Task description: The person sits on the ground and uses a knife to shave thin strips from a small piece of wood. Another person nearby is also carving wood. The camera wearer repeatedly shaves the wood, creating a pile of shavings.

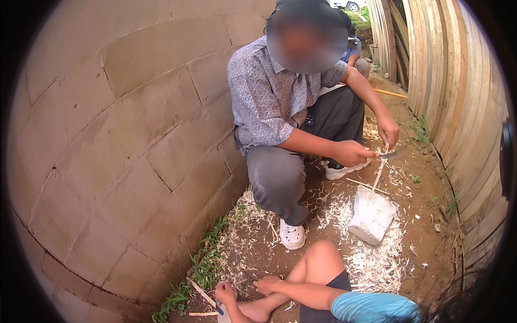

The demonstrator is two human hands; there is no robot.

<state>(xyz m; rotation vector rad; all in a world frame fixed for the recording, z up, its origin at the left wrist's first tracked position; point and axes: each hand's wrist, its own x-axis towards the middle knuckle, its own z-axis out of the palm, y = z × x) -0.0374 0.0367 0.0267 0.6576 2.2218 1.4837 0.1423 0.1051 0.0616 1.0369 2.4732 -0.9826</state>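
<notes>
And here, down at six o'clock, is the wearer's right hand (267, 285), fingers wrapped around a slim dark tool (249, 276), too small from here to tell its exact kind. Right beside it, nearer seven, the left hand (226, 293) is drawn in narrow, fingertips pinching a thin pale strip (237, 281) that points toward the tool; whether the two touch, I can't tell. A bare knee (322, 255) rises at five o'clock, a light blue sleeve (371, 307) below it, lower right.

Look to one o'clock: a co-worker in a patterned grey shirt (264, 89), crouched low! The co-worker's right hand (354, 153) grips a knife (392, 154), dark blade out at three o'clock, while the co-worker's left hand (388, 132) pinches the top of a slender pale stick (379, 175). That stick slants down to the upper end of a chunky whitish block (372, 218), sitting at four o'clock on the ground.

And shavings (374, 266) everywhere, curly and pale, heaped about the block! More slender sticks (202, 296) lie at seven, near a ribbon of grass (202, 269). A block wall (124, 145) fills nine o'clock; wooden planks (458, 81) stand upright at two.
</notes>
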